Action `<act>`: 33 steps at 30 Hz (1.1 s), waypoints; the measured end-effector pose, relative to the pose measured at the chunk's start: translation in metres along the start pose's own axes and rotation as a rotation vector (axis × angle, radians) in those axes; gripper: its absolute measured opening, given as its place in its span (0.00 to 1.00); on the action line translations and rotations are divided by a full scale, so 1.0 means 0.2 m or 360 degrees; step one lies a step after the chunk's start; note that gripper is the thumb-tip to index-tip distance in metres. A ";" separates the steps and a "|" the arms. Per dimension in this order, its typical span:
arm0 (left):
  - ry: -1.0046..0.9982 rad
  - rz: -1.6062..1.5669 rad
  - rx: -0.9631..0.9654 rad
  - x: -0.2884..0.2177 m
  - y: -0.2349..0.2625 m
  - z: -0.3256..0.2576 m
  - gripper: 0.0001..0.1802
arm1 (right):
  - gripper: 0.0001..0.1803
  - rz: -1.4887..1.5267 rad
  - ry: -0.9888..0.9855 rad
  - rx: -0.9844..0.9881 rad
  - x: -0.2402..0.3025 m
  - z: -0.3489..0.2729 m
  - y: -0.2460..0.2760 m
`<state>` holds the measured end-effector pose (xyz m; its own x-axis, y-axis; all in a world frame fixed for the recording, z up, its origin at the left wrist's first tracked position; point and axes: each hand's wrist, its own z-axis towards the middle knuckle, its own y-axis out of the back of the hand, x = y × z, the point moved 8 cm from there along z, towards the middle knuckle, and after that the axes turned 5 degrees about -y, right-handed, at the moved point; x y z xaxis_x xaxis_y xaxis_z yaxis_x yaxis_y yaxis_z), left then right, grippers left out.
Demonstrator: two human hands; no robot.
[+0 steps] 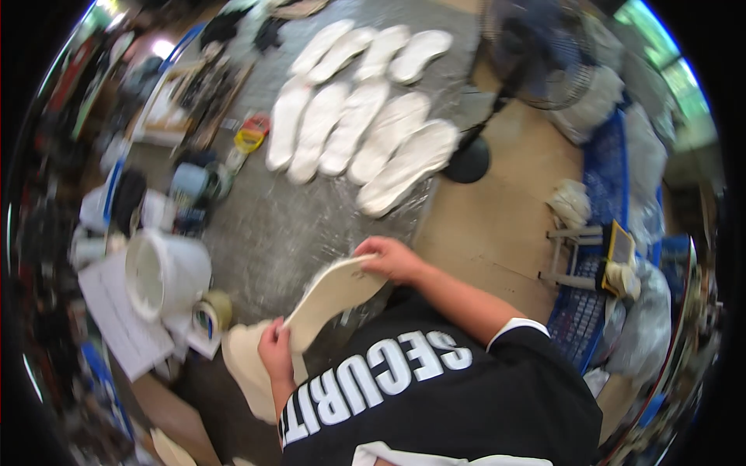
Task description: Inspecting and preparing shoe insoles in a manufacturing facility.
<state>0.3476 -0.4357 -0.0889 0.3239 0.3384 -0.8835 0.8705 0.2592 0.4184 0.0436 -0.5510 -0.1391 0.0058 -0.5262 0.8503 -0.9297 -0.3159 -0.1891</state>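
Observation:
A cream, foot-shaped insole (334, 297) is held over a grey sheet-covered table (272, 233). My right hand (395, 258) pinches its far end, and my left hand (276, 349) grips its near end. Under my left hand lies another beige sole piece (247, 371). Farther off on the grey sheet, several white soles (365, 109) lie in two rows, side by side. My black shirt with white lettering fills the lower middle of the view.
A white bucket (165, 273) stands at the left, next to a tape roll (210, 314) and papers (116, 314). Tins and tools crowd the far left. A standing fan (536, 54) rises at the upper right. Blue crates (602, 225) with sacks are on the right.

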 end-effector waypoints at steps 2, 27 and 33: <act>0.0108 -0.0059 -0.0057 0.09 0.01 -0.02 0.17 | 0.17 -0.0066 -0.0070 0.0038 0.02 -0.02 -0.01; -0.0490 0.0439 0.0647 -0.27 -0.37 0.21 0.17 | 0.09 -0.0224 0.0014 0.0336 0.12 0.10 -0.18; -0.0688 0.0215 0.0532 -0.27 -0.36 0.21 0.11 | 0.13 -0.0121 -0.0149 0.0360 0.07 0.11 -0.21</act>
<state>0.2820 -0.5100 -0.0803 0.5019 -0.0709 -0.8620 0.8580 -0.0852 0.5065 0.0907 -0.5622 -0.1297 0.1162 -0.5619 0.8190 -0.8192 -0.5205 -0.2408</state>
